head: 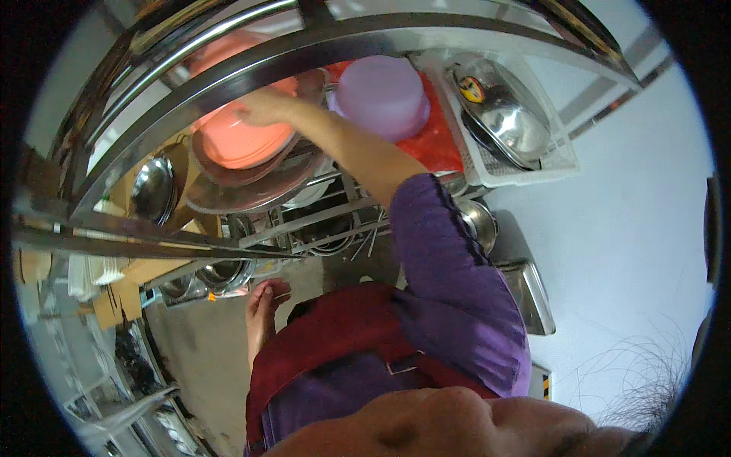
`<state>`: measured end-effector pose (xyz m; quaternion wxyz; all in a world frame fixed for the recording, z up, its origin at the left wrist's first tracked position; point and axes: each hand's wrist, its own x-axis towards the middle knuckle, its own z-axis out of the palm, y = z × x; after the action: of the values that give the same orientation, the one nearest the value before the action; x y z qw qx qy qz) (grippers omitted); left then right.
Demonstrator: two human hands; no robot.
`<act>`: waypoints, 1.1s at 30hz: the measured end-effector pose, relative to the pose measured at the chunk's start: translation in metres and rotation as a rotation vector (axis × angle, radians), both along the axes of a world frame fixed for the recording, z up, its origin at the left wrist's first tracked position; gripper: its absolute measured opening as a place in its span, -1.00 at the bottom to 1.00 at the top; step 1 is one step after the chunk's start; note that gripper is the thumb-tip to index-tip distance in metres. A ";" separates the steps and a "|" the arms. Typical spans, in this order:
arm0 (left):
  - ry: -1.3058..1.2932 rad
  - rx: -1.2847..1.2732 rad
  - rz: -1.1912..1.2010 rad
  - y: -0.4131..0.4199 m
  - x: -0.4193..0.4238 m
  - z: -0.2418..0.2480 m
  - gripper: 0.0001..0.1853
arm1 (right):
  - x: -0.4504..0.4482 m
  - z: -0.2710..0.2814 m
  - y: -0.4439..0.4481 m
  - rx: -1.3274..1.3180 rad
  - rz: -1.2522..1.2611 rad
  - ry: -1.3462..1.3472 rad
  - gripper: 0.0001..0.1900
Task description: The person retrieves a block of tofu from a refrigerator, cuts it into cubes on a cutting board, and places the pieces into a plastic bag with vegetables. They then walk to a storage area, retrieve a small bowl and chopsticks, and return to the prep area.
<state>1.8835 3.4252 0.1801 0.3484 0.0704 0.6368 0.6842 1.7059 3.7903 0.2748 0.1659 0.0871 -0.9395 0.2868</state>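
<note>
My right hand [260, 107] reaches under a metal rail to a glossy orange plastic basin [251, 145]. The hand overlaps the basin's upper part; its fingers are bent and partly shaded, so a firm grip cannot be made out. Beneath the orange basin are wide brown round vessels [245, 197] on a metal rack. My left hand [267, 303] hangs low beside my body with loosely curved fingers and nothing in it. To the right of the brown vessels, an upturned purple plastic tub [380, 94] rests on red material [437, 143].
A white plastic basket [514, 177] at the right holds metal lids [517, 123]. Steel rails [274, 48] cross above my right hand. Stacked metal bowls [153, 191] stand at the left, near cardboard [117, 300]. A steel pot [480, 224] and a rectangular metal pan [528, 297] stand lower right.
</note>
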 end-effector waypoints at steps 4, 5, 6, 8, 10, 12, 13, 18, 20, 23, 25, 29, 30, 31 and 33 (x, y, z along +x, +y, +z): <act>-0.037 0.028 -0.089 0.010 -0.007 -0.004 -0.69 | -0.037 -0.039 0.038 -0.022 -0.273 0.254 -0.57; -0.032 0.042 -0.115 0.013 -0.008 -0.006 -0.69 | -0.042 -0.038 0.041 -0.043 -0.347 0.312 -0.58; -0.077 0.083 -0.145 0.015 -0.012 -0.012 -0.72 | -0.047 -0.036 0.043 -0.136 -0.361 0.331 -0.57; 0.106 -0.017 -0.163 0.011 -0.012 -0.012 -0.75 | -0.032 -0.012 0.016 -0.264 -0.429 0.226 -0.57; 0.460 -0.129 -0.205 0.022 -0.018 0.008 -0.79 | -0.025 -0.005 0.014 -0.294 -0.519 0.231 -0.58; 0.841 -0.169 -0.183 0.054 -0.026 0.074 -0.80 | -0.041 -0.022 0.020 -0.332 -0.462 0.351 -0.58; 1.023 -0.186 -0.185 0.068 -0.034 0.103 -0.80 | -0.042 -0.022 0.033 -0.124 -0.430 0.417 -0.62; 1.600 -0.409 0.061 0.164 -0.134 0.132 -0.85 | -0.070 -0.042 0.115 0.481 -0.423 0.882 -0.73; 1.811 -0.692 0.136 0.191 -0.196 0.112 -0.79 | -0.058 -0.017 0.109 0.653 -0.417 1.179 -0.74; 1.583 -1.088 -0.081 0.215 -0.267 0.081 -0.67 | -0.023 0.010 0.084 0.724 -0.462 1.066 -0.77; 1.871 -0.777 0.272 0.220 -0.311 0.051 -0.69 | -0.013 0.020 0.078 0.435 -0.403 0.996 -0.75; 1.763 -0.868 0.082 0.228 -0.307 0.042 -0.71 | 0.027 0.050 0.063 0.453 -0.313 1.011 -0.76; 1.640 -0.933 -0.008 0.229 -0.296 0.044 -0.69 | 0.033 0.055 0.059 0.479 -0.286 0.997 -0.76; 1.709 -0.879 -0.137 0.232 -0.277 0.051 -0.68 | 0.039 0.057 0.059 0.504 -0.276 0.979 -0.76; 1.825 -0.779 -0.375 0.224 -0.240 0.062 -0.64 | 0.040 0.054 0.058 0.544 -0.242 0.931 -0.77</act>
<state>1.6432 3.6488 0.2416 -0.1716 0.5474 0.8177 0.0474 1.7458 3.8488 0.3286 0.5672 0.1359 -0.8104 -0.0561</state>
